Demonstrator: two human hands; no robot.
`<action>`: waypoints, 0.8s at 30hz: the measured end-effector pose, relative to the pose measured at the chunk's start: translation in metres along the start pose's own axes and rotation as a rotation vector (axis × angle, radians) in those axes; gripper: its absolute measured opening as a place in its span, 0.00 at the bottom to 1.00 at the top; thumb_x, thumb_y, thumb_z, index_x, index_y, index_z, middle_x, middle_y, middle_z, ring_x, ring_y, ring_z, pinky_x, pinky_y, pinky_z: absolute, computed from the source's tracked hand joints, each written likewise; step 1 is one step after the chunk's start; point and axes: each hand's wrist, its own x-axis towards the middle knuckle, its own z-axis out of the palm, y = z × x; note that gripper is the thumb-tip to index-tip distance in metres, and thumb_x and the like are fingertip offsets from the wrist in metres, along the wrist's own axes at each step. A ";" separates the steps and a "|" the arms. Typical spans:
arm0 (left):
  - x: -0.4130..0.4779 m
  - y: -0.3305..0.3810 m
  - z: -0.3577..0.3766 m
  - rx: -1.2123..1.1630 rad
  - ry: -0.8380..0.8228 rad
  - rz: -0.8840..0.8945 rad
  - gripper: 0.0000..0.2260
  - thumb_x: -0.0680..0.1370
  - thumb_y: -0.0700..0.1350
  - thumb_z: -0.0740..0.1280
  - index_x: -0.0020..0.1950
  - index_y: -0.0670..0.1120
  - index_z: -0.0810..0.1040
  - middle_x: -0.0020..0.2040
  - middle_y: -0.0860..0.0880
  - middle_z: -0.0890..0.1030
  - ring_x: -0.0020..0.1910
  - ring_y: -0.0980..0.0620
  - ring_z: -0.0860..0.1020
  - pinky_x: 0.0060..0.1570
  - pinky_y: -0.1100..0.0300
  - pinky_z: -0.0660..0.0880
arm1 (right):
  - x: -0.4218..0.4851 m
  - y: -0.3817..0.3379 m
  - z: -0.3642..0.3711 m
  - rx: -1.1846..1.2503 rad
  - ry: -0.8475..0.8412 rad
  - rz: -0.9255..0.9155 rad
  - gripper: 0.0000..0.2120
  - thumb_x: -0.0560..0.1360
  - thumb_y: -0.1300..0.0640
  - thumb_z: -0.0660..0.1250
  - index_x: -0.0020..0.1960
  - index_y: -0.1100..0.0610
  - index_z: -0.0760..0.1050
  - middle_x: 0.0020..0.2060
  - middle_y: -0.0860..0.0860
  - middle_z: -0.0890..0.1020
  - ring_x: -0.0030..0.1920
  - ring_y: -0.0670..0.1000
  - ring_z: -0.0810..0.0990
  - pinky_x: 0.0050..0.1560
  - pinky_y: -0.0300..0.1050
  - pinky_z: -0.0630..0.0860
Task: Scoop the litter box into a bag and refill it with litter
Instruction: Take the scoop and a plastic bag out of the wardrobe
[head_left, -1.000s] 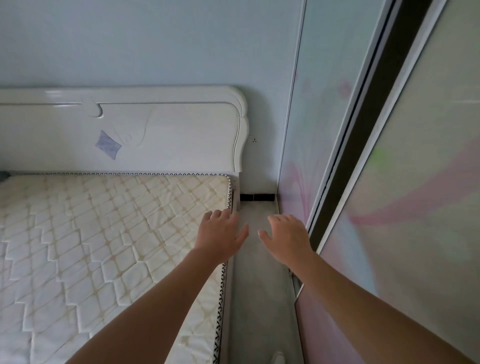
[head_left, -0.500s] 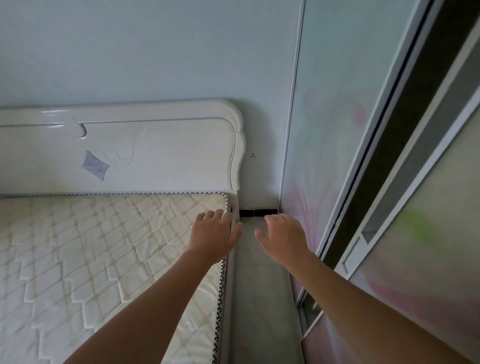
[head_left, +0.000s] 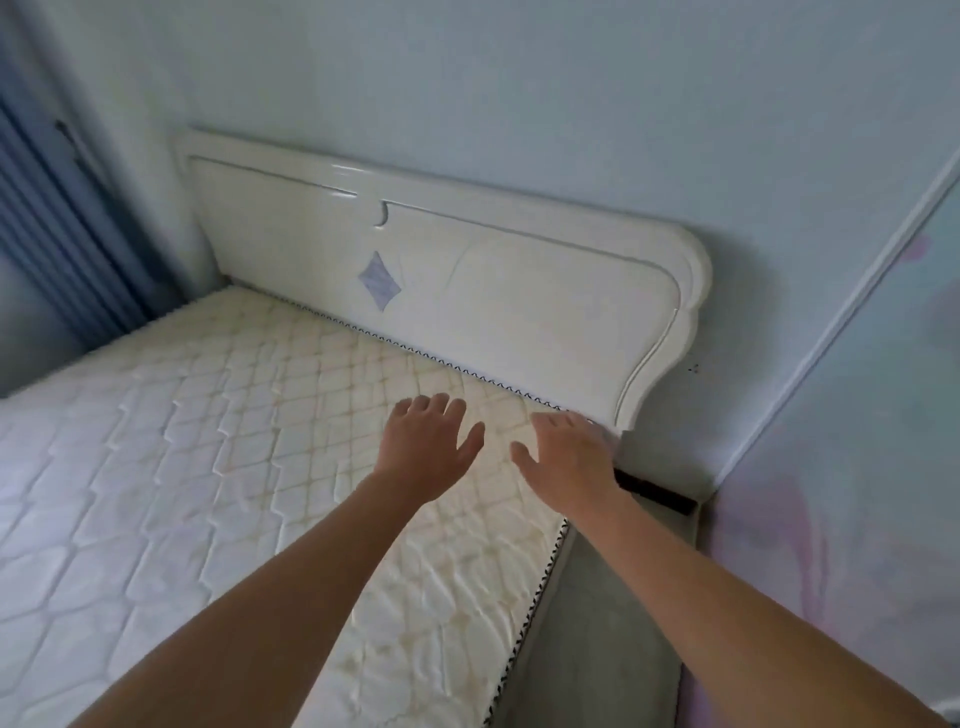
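No litter box, bag or litter shows in the head view. My left hand (head_left: 426, 447) is stretched out over the bare quilted mattress (head_left: 182, 467), palm down, fingers apart, holding nothing. My right hand (head_left: 569, 454) is beside it, over the mattress's right corner near the headboard, also spread and empty. The two hands are a short gap apart and both forearms reach in from the bottom of the frame.
A white glossy headboard (head_left: 493, 291) stands against the pale wall. A narrow grey floor strip (head_left: 597, 623) runs between the bed and a patterned wardrobe door (head_left: 857, 467) on the right. Blue curtains (head_left: 57, 249) hang at the far left.
The view has swung left and tilted: the wardrobe door has slid out to the right edge and the curtains have come in. Both hands now lie over the mattress, not the floor strip.
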 end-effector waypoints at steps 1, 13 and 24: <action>-0.002 -0.019 -0.004 0.018 0.006 -0.048 0.28 0.79 0.62 0.47 0.59 0.46 0.79 0.55 0.47 0.82 0.53 0.43 0.80 0.59 0.48 0.72 | 0.015 -0.017 0.001 0.013 -0.002 -0.056 0.25 0.79 0.39 0.54 0.66 0.55 0.73 0.61 0.52 0.80 0.64 0.55 0.74 0.66 0.50 0.66; -0.144 -0.146 -0.036 0.261 -0.016 -0.809 0.26 0.80 0.62 0.50 0.56 0.46 0.80 0.52 0.47 0.83 0.50 0.42 0.81 0.54 0.49 0.74 | 0.079 -0.215 0.038 0.166 -0.125 -0.809 0.24 0.78 0.40 0.57 0.62 0.57 0.75 0.57 0.54 0.82 0.60 0.56 0.77 0.62 0.51 0.70; -0.354 0.038 -0.106 0.508 -0.102 -1.676 0.27 0.79 0.61 0.50 0.57 0.45 0.80 0.54 0.45 0.83 0.50 0.41 0.81 0.54 0.48 0.73 | -0.119 -0.290 0.023 0.323 -0.332 -1.696 0.27 0.79 0.39 0.58 0.70 0.56 0.72 0.64 0.54 0.79 0.67 0.56 0.74 0.66 0.49 0.67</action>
